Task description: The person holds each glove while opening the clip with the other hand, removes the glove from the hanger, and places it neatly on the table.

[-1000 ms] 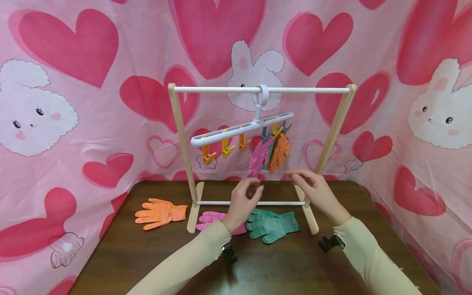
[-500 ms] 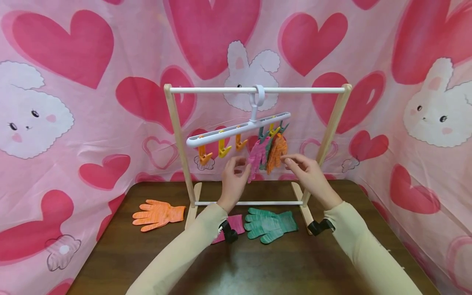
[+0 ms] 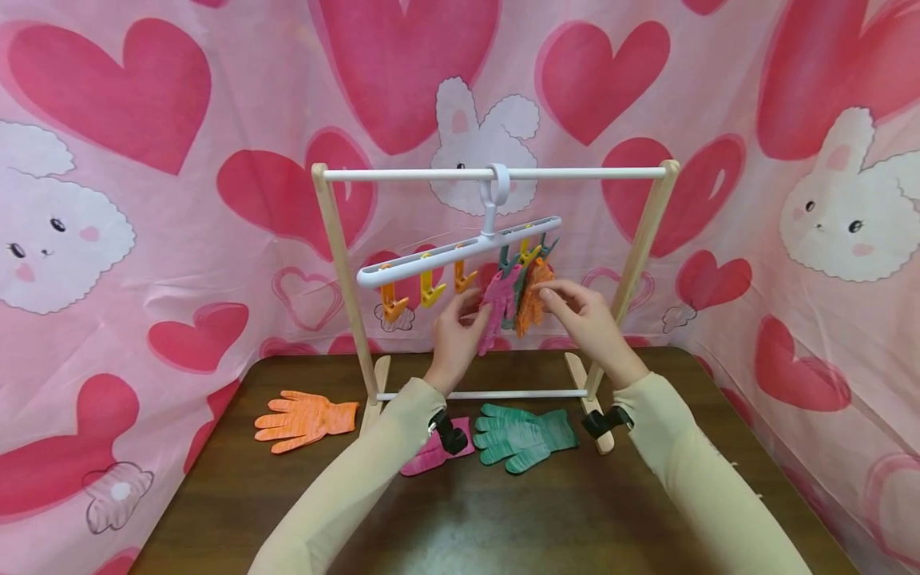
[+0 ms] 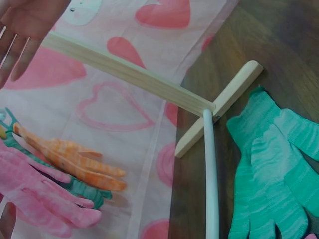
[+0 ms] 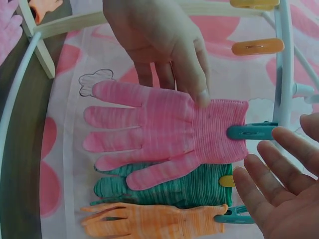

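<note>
The left hand (image 3: 454, 334) is raised in front of the small drying rack (image 3: 335, 263), its thumb and fingers pinching the cuff of the hanging pink glove (image 3: 497, 307); that glove hangs fingers down from a teal peg (image 5: 251, 132) on the white clip hanger (image 3: 460, 254), directly under the grip; just behind it, touching, hang a green glove (image 5: 164, 191) and an orange glove (image 5: 154, 221), each on its own peg; the right hand (image 3: 582, 315) hovers just right of these gloves with fingers spread and relaxed, holding nothing, its fingertips (image 5: 279, 137) near the teal peg but apart from it; to the left of the grip three pegs (image 3: 424, 291) on the hanger hang empty, with free room beneath them down to the rack's lower bar (image 3: 503, 394); below the hands, on the brown table (image 3: 287, 495), lie a second green glove (image 3: 523, 435) and a second pink glove (image 3: 431, 457), partly hidden by the left sleeve, and farther left beyond the rack's post a second orange glove (image 3: 305, 418); both forearms rise from the near table edge, wrists lifted, palms turned toward each other
</note>
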